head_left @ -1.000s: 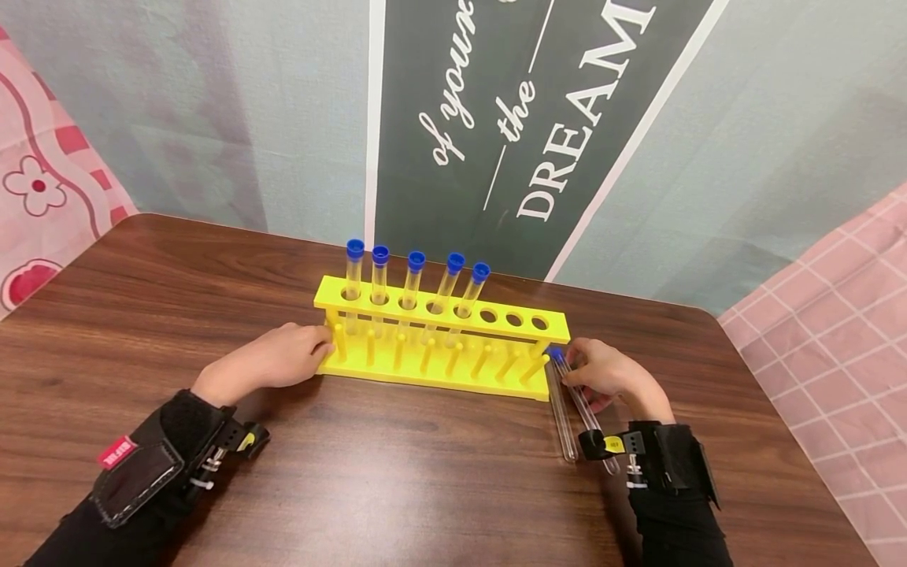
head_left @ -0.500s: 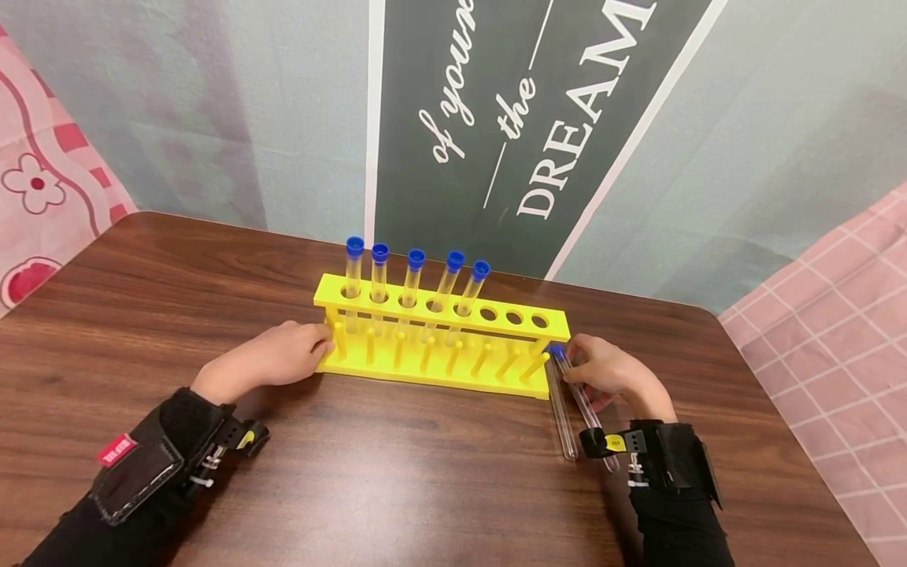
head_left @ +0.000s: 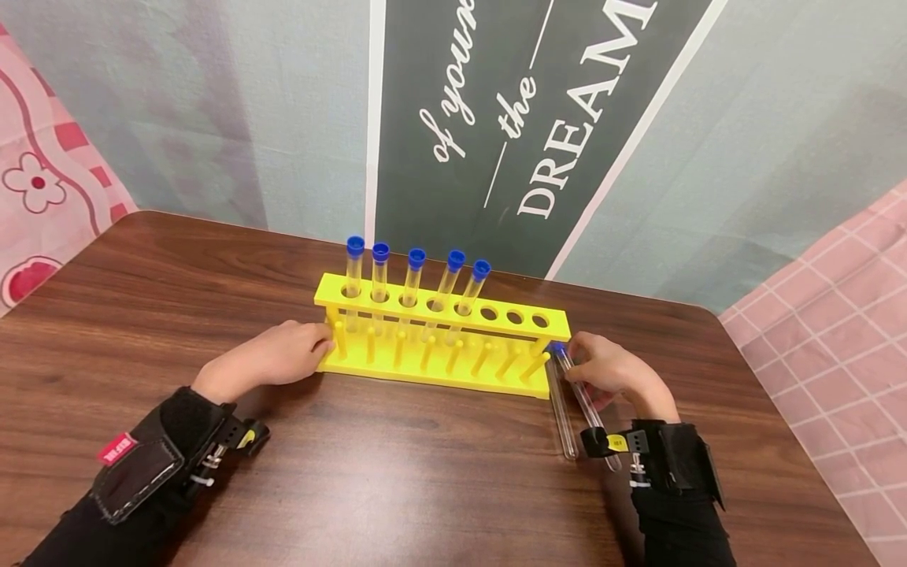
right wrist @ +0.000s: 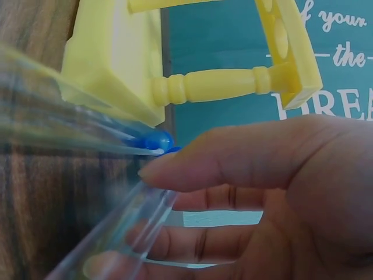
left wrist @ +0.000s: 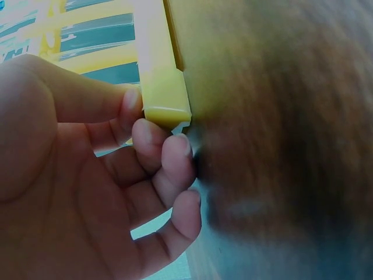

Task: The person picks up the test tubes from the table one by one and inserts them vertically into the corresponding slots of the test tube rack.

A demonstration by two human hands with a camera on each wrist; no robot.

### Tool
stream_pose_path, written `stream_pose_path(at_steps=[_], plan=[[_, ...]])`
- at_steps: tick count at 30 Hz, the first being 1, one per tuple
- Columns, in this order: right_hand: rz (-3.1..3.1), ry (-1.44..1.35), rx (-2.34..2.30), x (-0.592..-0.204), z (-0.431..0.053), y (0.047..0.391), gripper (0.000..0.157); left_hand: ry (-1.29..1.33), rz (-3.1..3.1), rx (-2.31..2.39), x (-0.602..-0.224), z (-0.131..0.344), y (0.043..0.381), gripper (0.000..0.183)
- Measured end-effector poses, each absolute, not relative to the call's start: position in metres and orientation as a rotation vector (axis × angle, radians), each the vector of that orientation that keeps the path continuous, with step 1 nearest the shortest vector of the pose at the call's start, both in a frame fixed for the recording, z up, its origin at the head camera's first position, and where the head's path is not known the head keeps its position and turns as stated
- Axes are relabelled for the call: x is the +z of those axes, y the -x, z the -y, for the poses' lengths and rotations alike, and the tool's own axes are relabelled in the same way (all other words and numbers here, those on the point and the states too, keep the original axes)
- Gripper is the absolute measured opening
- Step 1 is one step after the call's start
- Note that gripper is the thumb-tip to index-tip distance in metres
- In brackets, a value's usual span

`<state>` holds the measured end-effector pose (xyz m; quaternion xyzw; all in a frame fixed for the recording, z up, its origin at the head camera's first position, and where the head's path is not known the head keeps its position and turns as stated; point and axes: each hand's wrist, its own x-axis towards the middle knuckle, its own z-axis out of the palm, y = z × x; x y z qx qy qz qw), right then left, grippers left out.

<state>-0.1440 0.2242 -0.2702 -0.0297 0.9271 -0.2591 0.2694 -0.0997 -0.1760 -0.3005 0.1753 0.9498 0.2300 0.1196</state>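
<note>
A yellow test tube rack (head_left: 439, 376) stands mid-table. Its left-hand holes carry several clear test tubes with blue caps (head_left: 416, 258); three holes at the right end are vacant. My left hand (head_left: 286, 354) grips the rack's left end, and in the left wrist view thumb and fingertips pinch the base's end (left wrist: 166, 99). At the opposite end, my right hand (head_left: 605, 370) pinches a clear test tube (head_left: 585, 405) near its blue cap. Beside it another test tube (head_left: 563, 421) lies on the table, its top close against the rack's right end.
The brown wooden table (head_left: 411, 472) spreads in front of the rack. Behind its far edge hangs a grey cloth with a dark lettered panel (head_left: 453, 205). Pink patterned cloths (head_left: 836, 331) border both sides.
</note>
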Motion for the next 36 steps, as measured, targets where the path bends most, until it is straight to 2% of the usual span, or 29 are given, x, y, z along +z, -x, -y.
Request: stream_pose_path(at_steps=[36], plan=[[-2.602,0.315,-0.787,-0.232,-0.227,0.128,0.033,-0.522,-2.795,0.661,-0.301,0.176,0.1,0.019]])
